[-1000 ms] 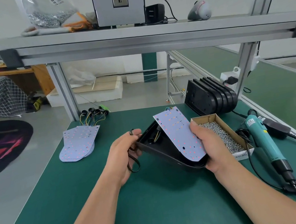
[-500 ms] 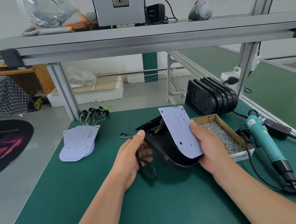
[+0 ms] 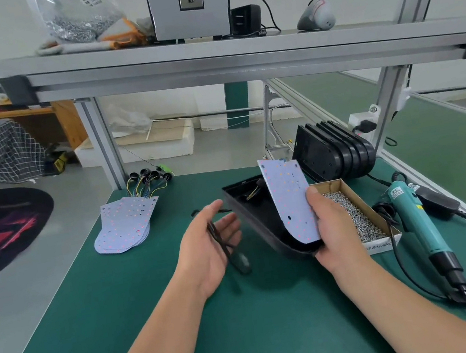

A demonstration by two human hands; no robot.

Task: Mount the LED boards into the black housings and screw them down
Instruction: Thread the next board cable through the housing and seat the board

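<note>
Hands of one person work over a green table (image 3: 250,340), seen from above. Right hand (image 3: 336,230), at about 3 o'clock from centre, grips an LED board (image 3: 288,198) and a black housing (image 3: 258,221) together. Its thumb lies on the board's right edge and its fingers curl under the housing's near end. The housing is an open, shallow tray. The board stands tilted in it, rounded end down in the near end and square end pointing up toward 12 o'clock. Yellow and black wires (image 3: 254,193) lie inside the housing's far end.

Left hand (image 3: 209,249) is just to the 9 o'clock side of the housing and does not touch it. It is spread with fingers relaxed, and a thin black cord (image 3: 219,237), blurred, crosses the palm.

At 3 o'clock, just behind the right hand, an open cardboard box (image 3: 326,186) holds a heap of small silver screws (image 3: 349,216). At 4 o'clock a teal electric screwdriver (image 3: 413,219) lies on the table. At 1 o'clock a row of spare housings (image 3: 334,155) stands on edge. At 10 o'clock a fanned stack of boards (image 3: 126,227) lies flat, coloured wires trailing from its far side.
</note>
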